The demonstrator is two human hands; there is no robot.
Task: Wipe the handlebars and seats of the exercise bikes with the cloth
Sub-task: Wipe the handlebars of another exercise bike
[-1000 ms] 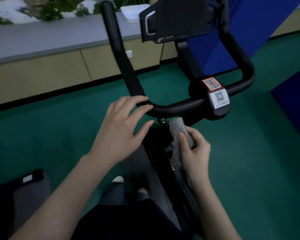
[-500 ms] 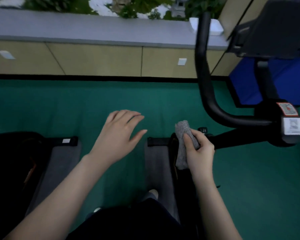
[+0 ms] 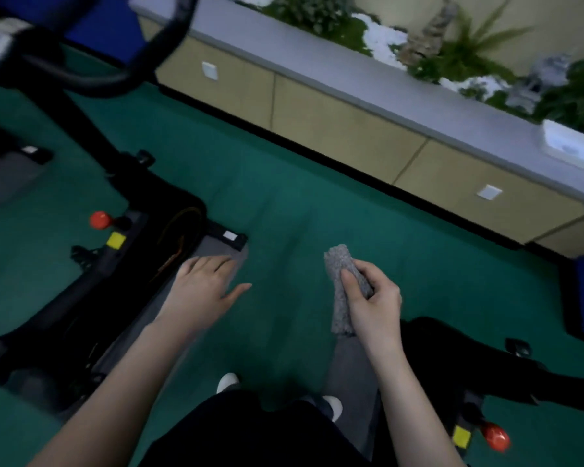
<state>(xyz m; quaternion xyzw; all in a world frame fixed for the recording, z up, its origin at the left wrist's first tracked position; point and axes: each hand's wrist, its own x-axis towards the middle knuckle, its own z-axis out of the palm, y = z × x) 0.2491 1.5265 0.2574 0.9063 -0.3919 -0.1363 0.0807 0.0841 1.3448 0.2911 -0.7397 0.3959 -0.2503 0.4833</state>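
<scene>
My right hand (image 3: 375, 305) holds the cloth (image 3: 343, 288). The thumb lies on the front and the fingers curl round it. The cloth is grey and fuzzy and rolled up long. One end pokes up above my hand and the other end hangs down under it. It is up in the air over the green floor (image 3: 284, 214), between two bikes, and it touches neither one.

My left hand (image 3: 206, 288) is loose, with the fingers straight and a bit spread, and it holds nothing. It is over the edge of a grey mat (image 3: 216, 252). The picture is blurry there, so I think the hand is in the air, but I cannot be sure.

The bike on my left (image 3: 81, 291) is black. Its curved handlebar (image 3: 91, 86) is far up in the corner, well away from the cloth. It has a red knob (image 3: 100, 220) with a yellow sticker (image 3: 116, 240) just beside it. The bike on my right (image 3: 452, 345) is low in the corner.

Along the far side runs a tan cabinet (image 3: 334, 126) with a grey top (image 3: 317, 59). Green plants (image 3: 469, 52) grow behind it.
</scene>
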